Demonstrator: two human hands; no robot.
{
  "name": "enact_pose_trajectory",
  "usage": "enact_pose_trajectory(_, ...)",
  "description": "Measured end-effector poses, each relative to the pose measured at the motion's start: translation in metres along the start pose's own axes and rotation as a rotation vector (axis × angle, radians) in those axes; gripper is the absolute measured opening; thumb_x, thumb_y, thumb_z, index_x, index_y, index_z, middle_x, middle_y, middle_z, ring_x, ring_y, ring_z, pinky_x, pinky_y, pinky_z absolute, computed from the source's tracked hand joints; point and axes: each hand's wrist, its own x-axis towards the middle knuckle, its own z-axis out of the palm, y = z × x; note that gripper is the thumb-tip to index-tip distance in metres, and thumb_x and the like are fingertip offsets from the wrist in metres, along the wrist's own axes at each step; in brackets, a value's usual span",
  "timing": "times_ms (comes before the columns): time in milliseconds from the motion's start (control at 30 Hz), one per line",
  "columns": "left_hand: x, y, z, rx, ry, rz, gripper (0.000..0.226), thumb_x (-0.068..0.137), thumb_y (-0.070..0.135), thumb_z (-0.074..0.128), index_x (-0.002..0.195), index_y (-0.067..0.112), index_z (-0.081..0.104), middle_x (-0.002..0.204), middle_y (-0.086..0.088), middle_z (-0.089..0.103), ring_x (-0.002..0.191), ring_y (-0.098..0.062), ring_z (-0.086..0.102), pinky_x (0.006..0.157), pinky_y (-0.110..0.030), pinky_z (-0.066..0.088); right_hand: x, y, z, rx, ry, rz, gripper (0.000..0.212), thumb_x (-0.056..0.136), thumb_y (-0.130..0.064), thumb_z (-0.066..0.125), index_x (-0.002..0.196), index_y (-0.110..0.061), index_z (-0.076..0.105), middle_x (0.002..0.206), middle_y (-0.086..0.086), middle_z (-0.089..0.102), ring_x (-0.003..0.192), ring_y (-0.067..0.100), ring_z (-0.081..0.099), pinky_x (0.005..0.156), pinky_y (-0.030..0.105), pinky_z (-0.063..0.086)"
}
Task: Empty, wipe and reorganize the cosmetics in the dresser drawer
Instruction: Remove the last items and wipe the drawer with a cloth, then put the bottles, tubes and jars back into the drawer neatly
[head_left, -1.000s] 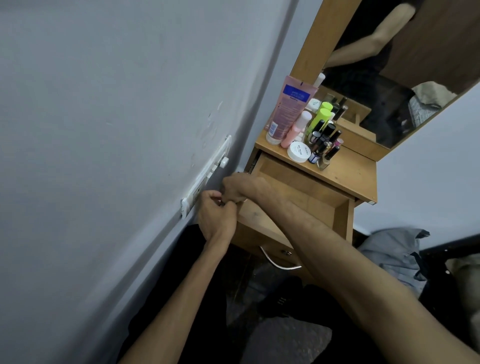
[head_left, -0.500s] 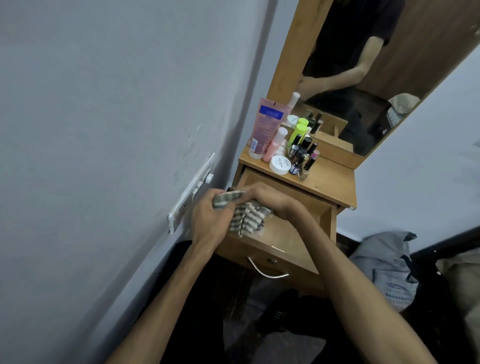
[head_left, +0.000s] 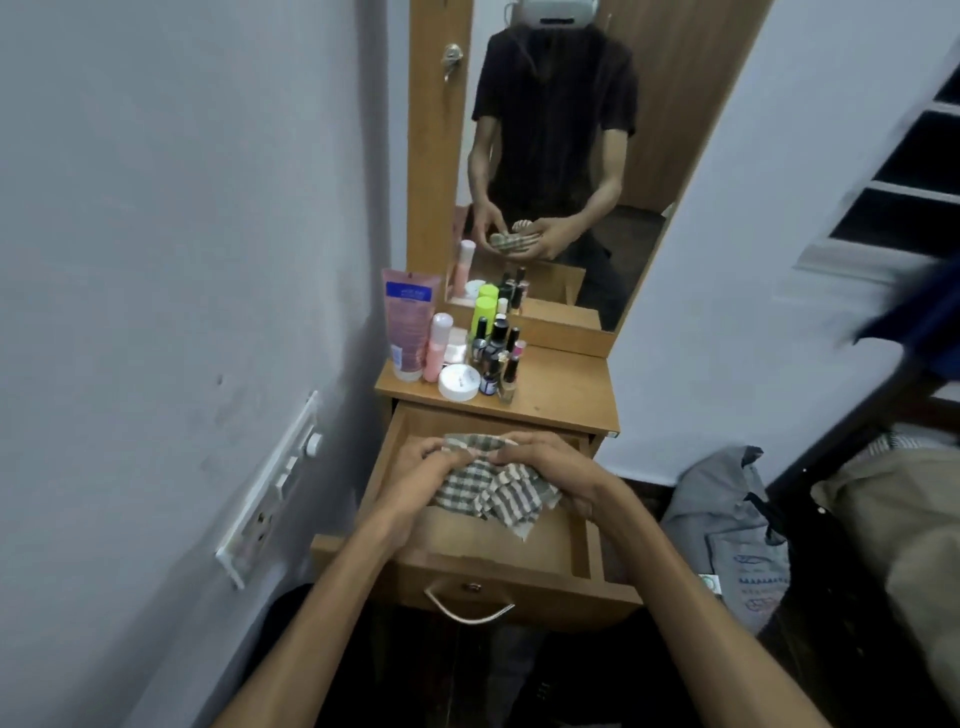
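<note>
While both hands, left (head_left: 423, 470) and right (head_left: 543, 467), pinch the checked cloth (head_left: 491, 488) above the open drawer (head_left: 519, 545), it looks soft and light; bunch it before wiping.

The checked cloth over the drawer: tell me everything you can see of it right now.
The checked cloth is soft woven fabric in grey-green and off-white checks and stripes, crumpled and partly folded. Both hands hold it above the open drawer: the left hand grips its left side, the right hand its right, fingers pinching the top edge. A loose corner hangs down toward the drawer floor. It also shows in the mirror.
</note>
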Motion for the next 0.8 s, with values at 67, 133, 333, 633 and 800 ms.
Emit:
enact_pose_trajectory(67, 0.004, 0.003, 0.012, -0.016, 0.024, 0.028, 0.016, 0.085, 0.014, 0.077, 0.1, 0.009, 0.073, 0.088, -0.007, 0.079, 0.078, -0.018, 0.076, 0.068, -0.03, 0.058, -0.004, 0.008, -0.01, 0.007, -0.021, 0.026, 0.033, 0.089, -0.024, 0.077, 0.119, -0.011, 0.074, 0.112, 0.013, 0.077, 0.104, 0.026, 0.074, 0.098, 0.041, 0.057)
enact_pose_trajectory(133, 0.011, 0.007, 0.027, -0.025, 0.058, 0.064, 0.015, 0.085, 0.013, 0.077, 0.098, 0.008, 0.073, 0.088, -0.007, 0.079, 0.08, -0.021, 0.077, 0.073, -0.035, 0.06, -0.006, 0.015, -0.025, 0.035, -0.024, 0.014, 0.035, 0.087, -0.024, 0.08, 0.119, -0.012, 0.074, 0.113, 0.013, 0.077, 0.102, 0.026, 0.073, 0.096, 0.039, 0.057)
enact_pose_trajectory(333, 0.034, 0.031, 0.071, -0.083, 0.081, 0.113, 0.01, 0.085, 0.011, 0.076, 0.093, 0.008, 0.071, 0.082, -0.002, 0.078, 0.072, -0.014, 0.074, 0.066, -0.029, 0.058, -0.011, 0.017, -0.073, 0.257, 0.175, -0.015, 0.04, 0.084, -0.012, 0.08, 0.118, 0.003, 0.069, 0.107, 0.019, 0.077, 0.09, 0.026, 0.074, 0.082, 0.034, 0.061)
enact_pose_trajectory(633, 0.093, 0.096, 0.147, 0.329, 0.0, 0.331, 0.019, 0.091, 0.014, 0.065, 0.11, 0.016, 0.064, 0.101, 0.002, 0.067, 0.086, -0.008, 0.065, 0.069, -0.027, 0.054, -0.005, 0.014, -0.138, 0.232, 0.416, -0.044, 0.027, 0.086, -0.02, 0.076, 0.109, -0.006, 0.076, 0.103, 0.012, 0.08, 0.09, 0.022, 0.075, 0.081, 0.036, 0.059)
enact_pose_trajectory(800, 0.142, 0.121, 0.183, 0.525, 0.037, 0.438, 0.014, 0.085, 0.012, 0.066, 0.093, 0.023, 0.067, 0.102, 0.001, 0.067, 0.086, -0.016, 0.064, 0.066, -0.028, 0.048, 0.024, -0.002, -0.156, 0.318, 0.474, -0.027, 0.02, 0.091, -0.008, 0.07, 0.11, -0.005, 0.071, 0.106, 0.012, 0.078, 0.096, 0.024, 0.074, 0.085, 0.038, 0.062)
